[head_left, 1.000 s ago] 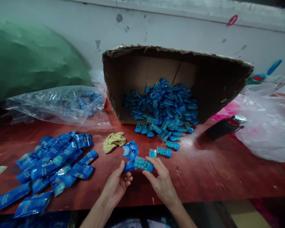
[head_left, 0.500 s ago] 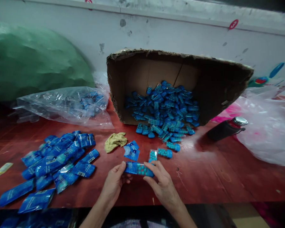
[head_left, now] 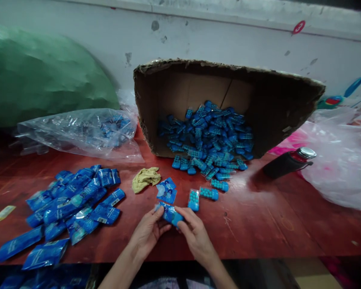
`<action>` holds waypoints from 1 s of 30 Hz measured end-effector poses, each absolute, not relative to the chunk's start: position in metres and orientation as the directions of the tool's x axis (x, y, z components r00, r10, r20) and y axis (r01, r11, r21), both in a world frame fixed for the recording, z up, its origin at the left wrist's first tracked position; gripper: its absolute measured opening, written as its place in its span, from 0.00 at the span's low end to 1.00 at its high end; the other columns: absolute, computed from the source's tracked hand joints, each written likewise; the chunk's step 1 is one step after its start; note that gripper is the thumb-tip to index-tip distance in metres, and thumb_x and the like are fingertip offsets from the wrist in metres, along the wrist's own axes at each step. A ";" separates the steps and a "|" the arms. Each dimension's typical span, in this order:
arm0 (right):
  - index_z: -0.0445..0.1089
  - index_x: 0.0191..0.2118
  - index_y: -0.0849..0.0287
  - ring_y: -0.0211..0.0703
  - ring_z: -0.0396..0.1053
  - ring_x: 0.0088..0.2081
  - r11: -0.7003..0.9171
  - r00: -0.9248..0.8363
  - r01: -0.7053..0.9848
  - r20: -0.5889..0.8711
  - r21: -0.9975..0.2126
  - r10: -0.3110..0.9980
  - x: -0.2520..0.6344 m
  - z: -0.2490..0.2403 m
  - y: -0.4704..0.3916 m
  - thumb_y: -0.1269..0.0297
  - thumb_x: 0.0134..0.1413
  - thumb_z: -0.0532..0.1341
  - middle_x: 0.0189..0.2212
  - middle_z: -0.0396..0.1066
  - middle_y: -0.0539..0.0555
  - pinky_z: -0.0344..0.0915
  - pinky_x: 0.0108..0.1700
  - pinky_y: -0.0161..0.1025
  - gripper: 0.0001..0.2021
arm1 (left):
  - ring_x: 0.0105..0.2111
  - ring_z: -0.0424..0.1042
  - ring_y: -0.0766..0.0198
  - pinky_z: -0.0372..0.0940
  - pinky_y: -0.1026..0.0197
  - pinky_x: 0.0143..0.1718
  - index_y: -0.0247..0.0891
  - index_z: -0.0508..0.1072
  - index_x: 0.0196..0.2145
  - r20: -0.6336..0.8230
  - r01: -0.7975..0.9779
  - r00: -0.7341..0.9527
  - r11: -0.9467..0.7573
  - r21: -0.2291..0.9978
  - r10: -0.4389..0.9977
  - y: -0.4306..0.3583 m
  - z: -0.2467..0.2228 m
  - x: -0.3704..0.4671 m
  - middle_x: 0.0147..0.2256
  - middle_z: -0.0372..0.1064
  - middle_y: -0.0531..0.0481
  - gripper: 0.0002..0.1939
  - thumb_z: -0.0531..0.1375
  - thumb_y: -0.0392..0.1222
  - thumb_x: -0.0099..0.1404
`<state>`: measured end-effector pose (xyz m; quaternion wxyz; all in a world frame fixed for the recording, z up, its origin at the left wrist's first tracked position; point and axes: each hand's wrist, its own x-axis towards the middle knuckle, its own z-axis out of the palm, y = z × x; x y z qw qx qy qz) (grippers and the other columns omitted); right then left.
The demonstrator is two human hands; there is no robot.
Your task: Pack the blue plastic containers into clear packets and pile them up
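Pinching at both ends a shiny blue printed-film packet and the blue plastic container at its right: left hand on the film, right hand on the container. Held above the red wooden bench, near mid front edge. Probably light, stiff-cored, film slippery; best gripped along the sides. Long axis slants, container end rightward and nearer the body.
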<state>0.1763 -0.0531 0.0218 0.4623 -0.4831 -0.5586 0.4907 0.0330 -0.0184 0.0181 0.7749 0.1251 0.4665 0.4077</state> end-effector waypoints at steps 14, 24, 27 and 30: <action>0.62 0.50 0.49 0.37 0.64 0.37 -0.198 -0.235 -0.355 -0.118 -0.914 0.965 0.187 0.018 -0.040 0.74 0.36 0.65 0.39 0.64 0.48 0.63 0.40 0.36 0.30 | 0.24 0.68 0.69 0.63 0.68 0.21 0.35 0.71 0.37 -0.524 -0.497 0.447 0.688 0.528 0.725 -0.019 0.025 0.039 0.30 0.71 0.48 0.11 0.59 0.37 0.55; 0.65 0.47 0.52 0.36 0.64 0.37 -0.239 -0.254 -0.347 -0.154 -0.907 0.955 0.191 0.022 -0.038 0.74 0.39 0.61 0.38 0.65 0.49 0.62 0.40 0.35 0.24 | 0.21 0.68 0.69 0.63 0.68 0.19 0.33 0.72 0.29 -0.585 -0.520 0.344 0.668 0.532 0.734 -0.027 0.033 0.046 0.24 0.71 0.50 0.08 0.62 0.39 0.51; 0.66 0.46 0.53 0.35 0.64 0.33 -0.238 -0.226 -0.361 -0.163 -0.902 0.960 0.190 0.027 -0.038 0.73 0.39 0.62 0.35 0.64 0.48 0.63 0.35 0.33 0.23 | 0.21 0.69 0.68 0.63 0.69 0.18 0.33 0.72 0.28 -0.600 -0.527 0.316 0.661 0.533 0.735 -0.030 0.032 0.049 0.23 0.72 0.49 0.08 0.63 0.40 0.50; 0.65 0.45 0.53 0.33 0.63 0.29 -0.246 -0.208 -0.361 -0.179 -0.900 0.962 0.187 0.029 -0.039 0.72 0.39 0.62 0.34 0.62 0.48 0.62 0.29 0.31 0.22 | 0.20 0.69 0.67 0.62 0.69 0.18 0.33 0.72 0.28 -0.604 -0.513 0.306 0.662 0.547 0.736 -0.031 0.031 0.052 0.22 0.72 0.48 0.10 0.63 0.42 0.50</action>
